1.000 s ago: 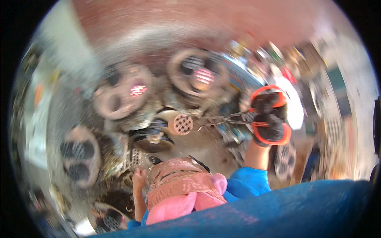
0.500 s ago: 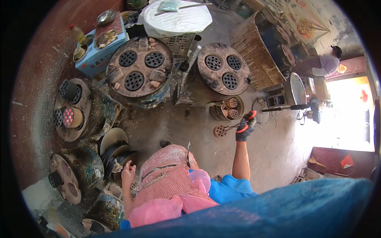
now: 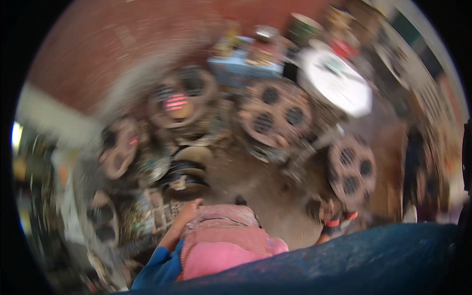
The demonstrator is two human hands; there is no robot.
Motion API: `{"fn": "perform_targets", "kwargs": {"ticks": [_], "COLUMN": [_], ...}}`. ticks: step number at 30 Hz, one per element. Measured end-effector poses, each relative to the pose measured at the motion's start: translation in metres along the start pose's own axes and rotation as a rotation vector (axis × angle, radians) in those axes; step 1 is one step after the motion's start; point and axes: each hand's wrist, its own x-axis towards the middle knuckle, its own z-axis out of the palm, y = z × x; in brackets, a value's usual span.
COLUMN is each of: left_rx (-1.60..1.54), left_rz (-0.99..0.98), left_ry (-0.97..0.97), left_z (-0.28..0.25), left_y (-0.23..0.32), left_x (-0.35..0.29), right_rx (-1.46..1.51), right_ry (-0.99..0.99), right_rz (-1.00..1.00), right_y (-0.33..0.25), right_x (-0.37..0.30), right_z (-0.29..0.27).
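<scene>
Tongs (image 3: 351, 216), in right hand (image 3: 341, 225), left hand (image 3: 192, 207) apart

Five stoves (image 3: 277, 111) (at least), one blue box (image 3: 230, 72)

No lettering, number or sign could be read, as motion blur smeared the view; on the front of the blue box (image 3: 228, 71) near the red wall (image 3: 172, 24), and on the pale green packet (image 3: 334, 65) lying on the white tabletop (image 3: 356, 96), any print was seemingly too smeared to make out
</scene>
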Motion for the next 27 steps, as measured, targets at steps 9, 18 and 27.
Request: {"fn": "perform_targets", "kwargs": {"ticks": [9,18,27], "left_rx": [-0.354,-0.336,-0.543], "left_rz": [-0.218,-0.465,-0.676], "left_ry": [0.291,0.430,0.638], "left_z": [-0.008,0.011,0.022], "left_y": [-0.070,-0.204,-0.250], "left_x": [-0.074,-0.165,-0.160], "right_rx": [0.948,1.329,1.430], "right_ry": [-1.087,-1.136,-1.406], "right_rz": [-0.022,-0.422,-0.145], "right_y": [-0.269,-0.538,-0.609], "right_x": [-0.150,-0.169,-0.193], "right_z": [0.151,0.248,0.387]}}
